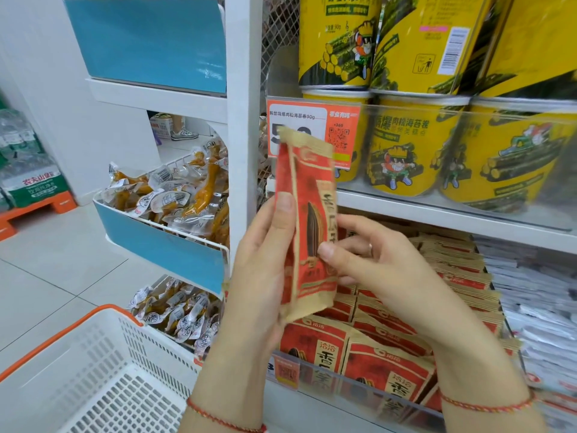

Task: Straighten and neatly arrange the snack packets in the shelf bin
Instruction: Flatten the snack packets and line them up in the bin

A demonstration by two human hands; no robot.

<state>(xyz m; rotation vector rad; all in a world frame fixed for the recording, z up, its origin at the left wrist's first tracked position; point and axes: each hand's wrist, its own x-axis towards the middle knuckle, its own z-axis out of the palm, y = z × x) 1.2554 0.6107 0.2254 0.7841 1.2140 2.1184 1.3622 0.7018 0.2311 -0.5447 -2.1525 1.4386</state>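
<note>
The red-and-tan snack packet (307, 220) is held upright in the air above the shelf bin (359, 378), probably so it can be squared up and checked before it goes back among the others. The left hand (265, 270) grips its left edge, thumb pressed on the front and fingers behind, which keeps the packet standing tall. The right hand (371, 257) pinches the right edge lower down, thumb on the front face, likely to flatten or steady it. Below the held packet, the bin holds more packets of the same kind (387, 364); those at the front stand facing out behind the clear lip, while those further back lie stacked in rows. Above the bin, yellow tubs (415, 142) sit on the next shelf. Left of the bin, a white shopping basket (93, 379) with an orange rim sits low down.
</note>
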